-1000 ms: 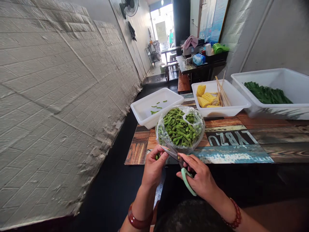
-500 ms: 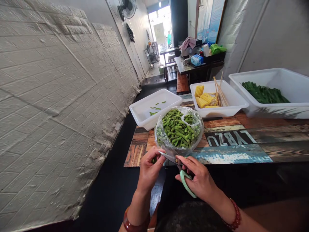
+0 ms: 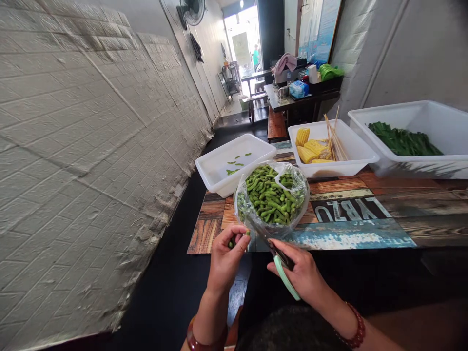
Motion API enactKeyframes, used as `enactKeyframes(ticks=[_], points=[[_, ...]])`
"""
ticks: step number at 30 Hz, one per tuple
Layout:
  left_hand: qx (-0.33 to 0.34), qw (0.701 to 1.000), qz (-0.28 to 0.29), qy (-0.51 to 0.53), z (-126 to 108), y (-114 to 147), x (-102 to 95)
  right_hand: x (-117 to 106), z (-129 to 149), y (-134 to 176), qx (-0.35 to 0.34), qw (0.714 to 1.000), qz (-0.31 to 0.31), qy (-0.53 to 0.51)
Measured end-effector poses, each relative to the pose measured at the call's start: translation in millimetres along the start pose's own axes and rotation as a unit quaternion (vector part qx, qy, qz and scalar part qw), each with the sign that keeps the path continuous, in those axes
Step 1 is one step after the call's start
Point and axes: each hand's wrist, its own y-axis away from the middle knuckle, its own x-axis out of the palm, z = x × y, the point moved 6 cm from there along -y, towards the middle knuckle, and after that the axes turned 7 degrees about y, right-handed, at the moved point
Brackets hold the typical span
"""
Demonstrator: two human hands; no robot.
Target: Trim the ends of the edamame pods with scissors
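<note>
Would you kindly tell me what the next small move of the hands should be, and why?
Probably bring the scissors in the right hand to the green pod pinched in the left hand, as its end pokes out of the grip and the blades lie close beside it.

- Yellow corn (image 3: 309, 150) and wooden skewers (image 3: 336, 140), which I see in a white tub (image 3: 341, 169).
- Leafy greens (image 3: 402, 140), in the larger tub (image 3: 431, 168) beside it.
- Wall fan (image 3: 193, 10), top of my feed.

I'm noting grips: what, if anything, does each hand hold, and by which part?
The right hand holds scissors by the handle end. The left hand holds at least one green pod; exactly where is hidden.
</note>
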Motion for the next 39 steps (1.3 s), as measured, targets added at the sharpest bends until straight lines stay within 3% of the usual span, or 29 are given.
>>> enactKeyframes(ticks=[5, 9, 16, 39], points=[[-0.096, 0.979, -0.020, 0.180, 18, 1, 4.1, -3, -7, -1, 0.041, 0.999, -0.035, -0.003], [-0.130, 0.958, -0.014, 0.257, 22, 2, 9.6, -2, 1, 0, 0.032, 0.999, -0.003, -0.013], [-0.134, 0.951, -0.007, 0.277, 25, 6, 13.4, 0, 16, 0, -0.003, 1.000, 0.020, 0.006], [-0.147, 0.948, 0.001, 0.282, 28, 14, 14.5, -3, 19, 0, -0.037, 0.998, 0.025, 0.042]])
